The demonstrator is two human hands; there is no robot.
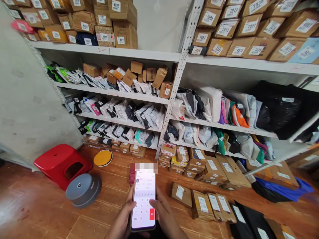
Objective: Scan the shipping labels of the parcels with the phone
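A smartphone [142,217] is upright in front of me at the lower middle, its lit screen showing a number keypad with a red key at the lower right. My left hand [125,212] grips its left edge, with the thumb over the keypad's left side. Along the right edge my right hand [163,212] is wrapped, its thumb over the keys near the 3. Both hands' other fingers are mostly hidden behind the phone. A dark red object shows just behind the phone's upper left; its kind is unclear.
White metal shelves [109,50] hold labelled parcels and bags. Cardboard boxes [181,195] and black packages [245,219] lie on the wooden floor at right. At left stand a red plastic stool [58,162], a grey round stool [83,191] and a yellow round-topped object [102,158].
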